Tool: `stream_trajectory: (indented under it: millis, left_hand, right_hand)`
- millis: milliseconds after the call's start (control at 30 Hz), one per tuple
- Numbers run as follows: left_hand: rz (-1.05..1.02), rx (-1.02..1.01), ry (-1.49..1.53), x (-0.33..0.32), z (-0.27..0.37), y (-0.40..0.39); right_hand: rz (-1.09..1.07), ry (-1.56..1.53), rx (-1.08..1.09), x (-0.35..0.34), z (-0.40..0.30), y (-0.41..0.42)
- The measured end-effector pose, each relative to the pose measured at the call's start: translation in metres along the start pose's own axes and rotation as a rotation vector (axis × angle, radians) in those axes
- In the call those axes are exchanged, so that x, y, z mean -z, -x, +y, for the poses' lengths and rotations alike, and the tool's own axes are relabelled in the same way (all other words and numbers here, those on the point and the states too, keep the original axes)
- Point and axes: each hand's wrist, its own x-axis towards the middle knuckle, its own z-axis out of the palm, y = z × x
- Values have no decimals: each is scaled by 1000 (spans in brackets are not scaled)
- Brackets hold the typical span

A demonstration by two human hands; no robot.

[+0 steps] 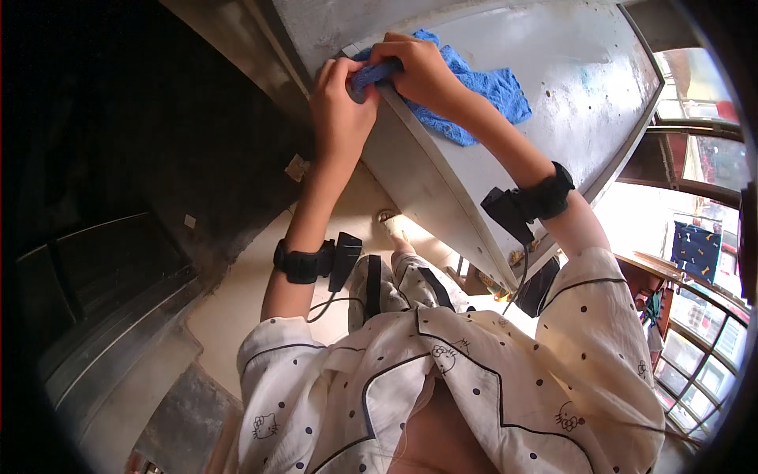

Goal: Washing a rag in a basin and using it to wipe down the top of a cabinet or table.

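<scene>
A blue cloth point(491, 89) lies crumpled over the corner of a worn, pale flat surface point(568, 53). My left hand point(343, 98) grips a gathered fold of this cloth at the surface's edge, thumb and fingers on either side of it. Just to its right, my right hand point(417, 65) is bent over the same cloth with its fingers curled around another part. Both hands nearly meet at the corner. Part of the cloth is hidden under my right hand and forearm.
Barred windows point(699, 338) stand on the right, with a dark patterned cloth point(697, 252) hanging there. Below the surface is a pale side panel point(426, 172). Dark furniture point(106, 272) is at left. Cabled black devices are strapped to my left forearm point(305, 260) and right forearm point(545, 192).
</scene>
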Motion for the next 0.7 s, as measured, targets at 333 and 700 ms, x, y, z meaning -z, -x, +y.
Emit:
stream_trajectory:
  millis: [333,700]
  left_hand:
    - [-151,77,110,-10,31,35]
    - [-266,82,177,-4,26,36]
  right_hand:
    - [-117,-75,-77,25,-10,46]
    - [-209,-37,-95,29,-15,50]
